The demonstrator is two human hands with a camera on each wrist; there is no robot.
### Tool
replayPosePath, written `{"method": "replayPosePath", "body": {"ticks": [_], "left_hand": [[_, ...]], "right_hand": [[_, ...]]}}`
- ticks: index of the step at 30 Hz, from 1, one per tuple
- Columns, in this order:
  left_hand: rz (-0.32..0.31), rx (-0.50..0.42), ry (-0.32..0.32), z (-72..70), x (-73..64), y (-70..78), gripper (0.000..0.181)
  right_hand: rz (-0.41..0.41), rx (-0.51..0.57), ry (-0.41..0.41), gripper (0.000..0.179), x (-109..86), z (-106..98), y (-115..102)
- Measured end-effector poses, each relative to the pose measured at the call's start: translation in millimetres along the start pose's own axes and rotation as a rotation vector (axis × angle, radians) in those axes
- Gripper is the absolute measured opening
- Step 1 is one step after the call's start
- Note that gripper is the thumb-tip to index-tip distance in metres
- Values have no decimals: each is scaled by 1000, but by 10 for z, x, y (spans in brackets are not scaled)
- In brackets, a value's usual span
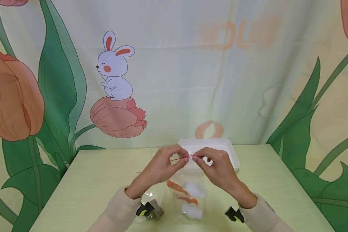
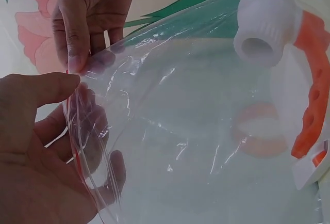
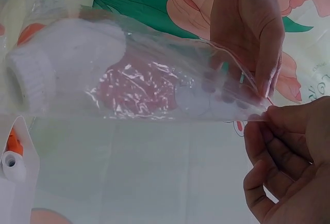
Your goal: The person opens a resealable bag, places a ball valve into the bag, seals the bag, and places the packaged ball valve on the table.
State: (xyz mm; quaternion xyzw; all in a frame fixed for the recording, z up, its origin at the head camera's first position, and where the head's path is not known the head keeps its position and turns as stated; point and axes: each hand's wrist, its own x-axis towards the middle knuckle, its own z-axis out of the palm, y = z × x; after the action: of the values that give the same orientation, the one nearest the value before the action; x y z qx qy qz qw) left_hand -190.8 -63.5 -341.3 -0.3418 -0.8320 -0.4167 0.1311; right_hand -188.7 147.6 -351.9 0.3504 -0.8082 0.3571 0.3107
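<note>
A clear zip bag (image 1: 178,176) with a thin red seal line hangs between my hands. My left hand (image 1: 163,162) pinches its top edge with thumb and forefinger, and my right hand (image 1: 218,166) pinches the same edge close beside it. Inside the bag are white plastic fittings with orange handles; one white fitting (image 2: 263,22) with a round opening and its toothed orange handle (image 2: 312,95) show in the left wrist view. From the right wrist, a white fitting (image 3: 31,74) with a ribbed collar lies toward the bag's far end.
Behind the hands stands a white tray (image 1: 233,154); in the right wrist view it holds a small white and orange piece (image 3: 13,164). A grey item (image 1: 155,210) in clear wrapping lies below my left wrist on the pale green table (image 1: 90,183). A printed curtain (image 1: 168,80) hangs behind.
</note>
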Motion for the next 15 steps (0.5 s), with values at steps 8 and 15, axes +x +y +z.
{"method": "replayPosePath", "body": {"ticks": [8, 15], "left_hand": [[-63, -24, -23, -35, -8, -14, 6], [-48, -36, -24, -35, -14, -18, 5]], "right_hand": [[0, 3, -6, 6, 4, -19, 4], [3, 5, -8, 6, 0, -20, -2]]}}
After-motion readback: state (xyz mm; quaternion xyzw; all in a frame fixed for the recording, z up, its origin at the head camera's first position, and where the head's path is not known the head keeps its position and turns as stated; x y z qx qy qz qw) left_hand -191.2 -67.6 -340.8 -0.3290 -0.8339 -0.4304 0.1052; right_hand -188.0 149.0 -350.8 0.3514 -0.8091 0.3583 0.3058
